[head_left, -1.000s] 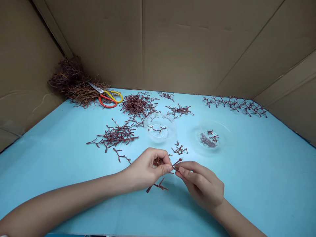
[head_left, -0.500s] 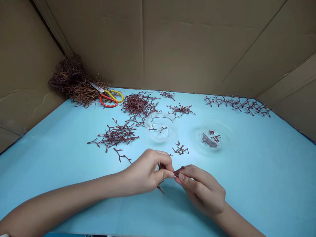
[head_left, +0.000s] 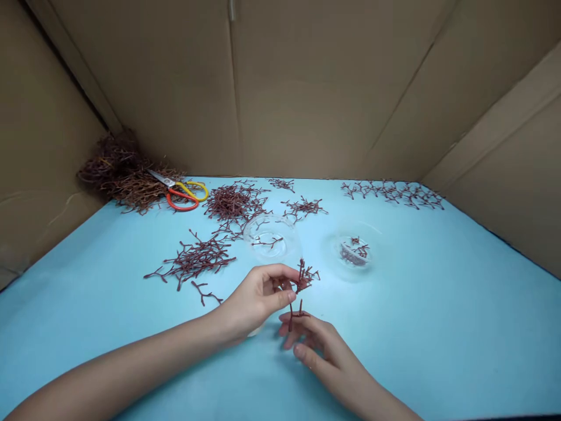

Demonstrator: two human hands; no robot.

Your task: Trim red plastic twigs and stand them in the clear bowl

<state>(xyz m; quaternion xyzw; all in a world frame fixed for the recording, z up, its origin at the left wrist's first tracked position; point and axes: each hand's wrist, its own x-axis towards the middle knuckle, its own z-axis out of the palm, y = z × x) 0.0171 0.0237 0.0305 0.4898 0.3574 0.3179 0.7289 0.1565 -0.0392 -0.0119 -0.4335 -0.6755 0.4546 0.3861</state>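
Thumb and fingers of my left hand (head_left: 263,295) are pinched on a dark red branched twig (head_left: 301,276), which sticks up and hangs down past the fingertips. Just below and to the right, my right hand (head_left: 324,356) has its thumb apart from its fingers, and the twig's lower part passes in front of those fingers. Behind the fingertips lies a small group of short twig pieces (head_left: 312,276). One loose twig (head_left: 205,293) lies left of my left hand, near a loose twig pile (head_left: 197,258).
Two clear bowls (head_left: 287,248) (head_left: 335,263) stand beyond my hands, both with twig pieces. Farther back are a dense twig pile (head_left: 230,202), a smaller pile (head_left: 304,206) and a spread row (head_left: 394,192). Scissors (head_left: 182,196) rest by a brown bundle (head_left: 140,190). Cardboard walls (head_left: 307,88) surround the blue table (head_left: 438,316).
My right hand has let go and moved down and left, its fingers opening. The twig at my left hand now points up and down. The whole view has shifted slightly.
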